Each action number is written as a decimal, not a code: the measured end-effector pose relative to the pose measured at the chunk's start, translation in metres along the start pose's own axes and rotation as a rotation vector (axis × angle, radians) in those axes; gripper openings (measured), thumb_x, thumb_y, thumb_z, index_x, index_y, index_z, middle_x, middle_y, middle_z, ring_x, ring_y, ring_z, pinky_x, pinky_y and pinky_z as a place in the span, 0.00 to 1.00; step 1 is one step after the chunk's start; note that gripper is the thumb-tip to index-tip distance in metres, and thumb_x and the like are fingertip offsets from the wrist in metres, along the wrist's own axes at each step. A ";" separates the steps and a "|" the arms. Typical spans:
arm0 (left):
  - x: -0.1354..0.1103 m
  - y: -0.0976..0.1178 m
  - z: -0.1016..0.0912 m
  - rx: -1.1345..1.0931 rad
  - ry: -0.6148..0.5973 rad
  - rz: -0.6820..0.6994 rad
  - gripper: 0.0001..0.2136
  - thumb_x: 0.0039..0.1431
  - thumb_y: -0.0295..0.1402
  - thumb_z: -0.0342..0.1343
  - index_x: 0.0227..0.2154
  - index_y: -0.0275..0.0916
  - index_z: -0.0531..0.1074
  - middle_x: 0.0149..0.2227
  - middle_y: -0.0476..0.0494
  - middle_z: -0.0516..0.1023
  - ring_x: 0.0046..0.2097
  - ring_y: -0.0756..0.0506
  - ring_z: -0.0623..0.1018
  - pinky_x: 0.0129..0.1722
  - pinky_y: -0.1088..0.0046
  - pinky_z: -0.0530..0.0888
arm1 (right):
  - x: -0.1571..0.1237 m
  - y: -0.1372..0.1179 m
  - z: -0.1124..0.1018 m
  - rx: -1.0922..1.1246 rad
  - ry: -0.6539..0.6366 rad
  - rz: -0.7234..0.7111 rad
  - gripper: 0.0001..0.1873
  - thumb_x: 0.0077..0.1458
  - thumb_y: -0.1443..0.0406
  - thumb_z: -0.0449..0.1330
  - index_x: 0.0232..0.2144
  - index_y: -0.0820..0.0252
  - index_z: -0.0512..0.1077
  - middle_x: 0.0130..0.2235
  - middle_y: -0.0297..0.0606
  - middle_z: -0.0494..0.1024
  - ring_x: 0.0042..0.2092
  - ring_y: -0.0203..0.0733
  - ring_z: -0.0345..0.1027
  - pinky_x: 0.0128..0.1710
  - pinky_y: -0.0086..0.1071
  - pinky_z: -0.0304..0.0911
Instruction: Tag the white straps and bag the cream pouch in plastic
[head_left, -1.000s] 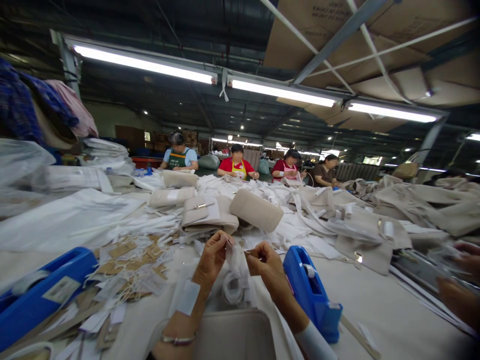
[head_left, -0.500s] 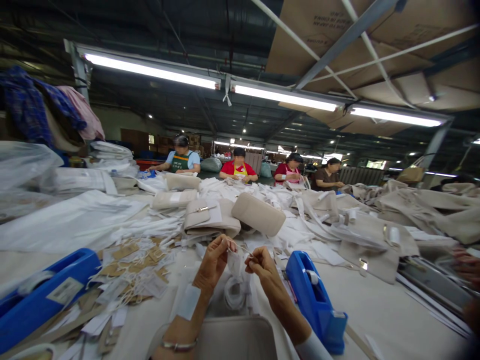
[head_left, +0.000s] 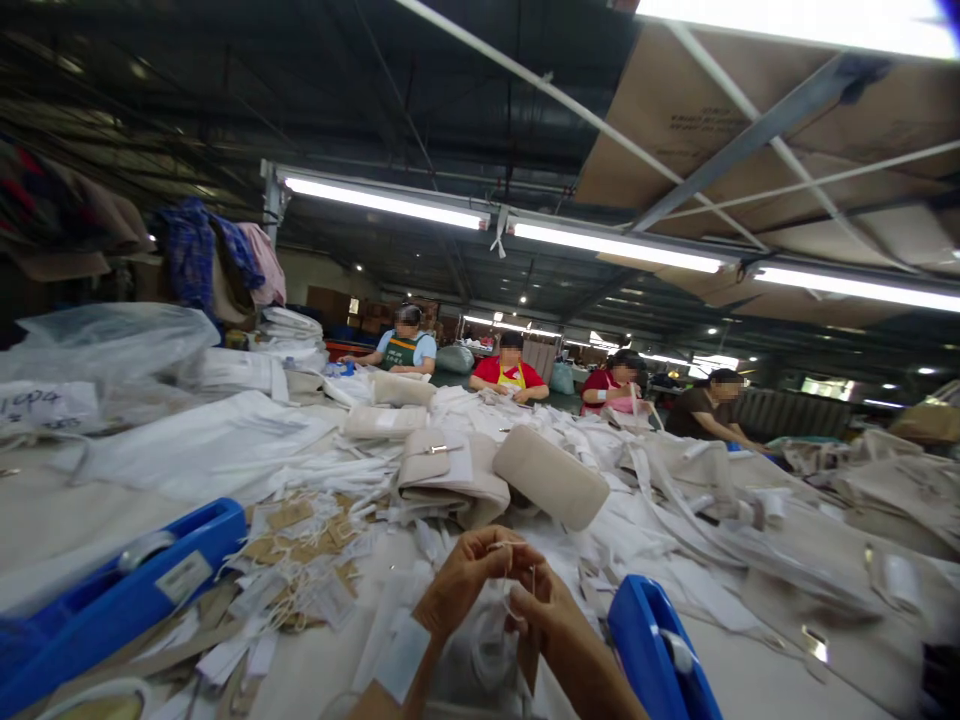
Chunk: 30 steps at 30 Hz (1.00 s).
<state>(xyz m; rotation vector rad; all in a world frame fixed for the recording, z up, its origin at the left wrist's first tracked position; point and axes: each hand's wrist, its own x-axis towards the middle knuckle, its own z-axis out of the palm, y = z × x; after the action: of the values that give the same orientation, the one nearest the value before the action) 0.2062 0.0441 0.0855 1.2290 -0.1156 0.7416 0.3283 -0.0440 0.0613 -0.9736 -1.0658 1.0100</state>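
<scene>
Near the bottom middle of the head view, my left hand (head_left: 466,582) pinches a thin pale string (head_left: 504,546) between thumb and fingertips. My right hand (head_left: 553,615) is closed beside it, its fingertips meeting those of the left on the string. A narrow brown tag (head_left: 529,660) hangs below the right fingers. Clear plastic and a white coil, both blurred, lie under my hands. Beyond them, a beige bag with a metal clasp (head_left: 433,462) and a rounded beige case (head_left: 551,482) rest on white wrapping.
Blue tape dispensers stand to the left (head_left: 184,590) and right (head_left: 649,630) of my hands. A heap of tags with strings (head_left: 300,560) lies at left. Beige bags and straps (head_left: 817,560) cover the right side. Several co-workers sit across the table.
My hands have come together, from apart with the string stretched between them to fingertips touching. The brown tag now shows under the right hand. The camera has turned, shifting the scene rightward.
</scene>
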 end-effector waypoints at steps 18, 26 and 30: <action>0.000 0.002 -0.004 -0.139 0.027 0.093 0.17 0.64 0.41 0.54 0.23 0.35 0.67 0.29 0.42 0.75 0.29 0.49 0.71 0.30 0.75 0.67 | -0.003 -0.013 0.025 0.009 -0.109 0.061 0.22 0.41 0.54 0.73 0.33 0.60 0.73 0.26 0.32 0.72 0.27 0.37 0.67 0.30 0.31 0.59; 0.004 0.001 -0.010 -0.165 0.186 0.236 0.17 0.65 0.38 0.54 0.22 0.35 0.68 0.23 0.47 0.67 0.34 0.47 0.71 0.39 0.73 0.66 | -0.006 -0.011 0.021 0.101 -0.009 0.078 0.17 0.41 0.60 0.73 0.32 0.59 0.74 0.32 0.29 0.71 0.24 0.27 0.59 0.27 0.27 0.58; 0.005 0.002 -0.011 -0.104 0.250 0.229 0.16 0.62 0.40 0.56 0.22 0.36 0.68 0.20 0.51 0.62 0.31 0.48 0.69 0.37 0.73 0.65 | -0.004 -0.016 0.020 0.135 0.124 0.100 0.19 0.41 0.55 0.74 0.29 0.60 0.74 0.22 0.25 0.62 0.21 0.26 0.51 0.26 0.27 0.57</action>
<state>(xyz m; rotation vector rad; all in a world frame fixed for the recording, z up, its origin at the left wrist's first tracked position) 0.2057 0.0563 0.0851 1.0251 -0.0880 1.0697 0.3112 -0.0492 0.0802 -0.9735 -0.8428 1.0745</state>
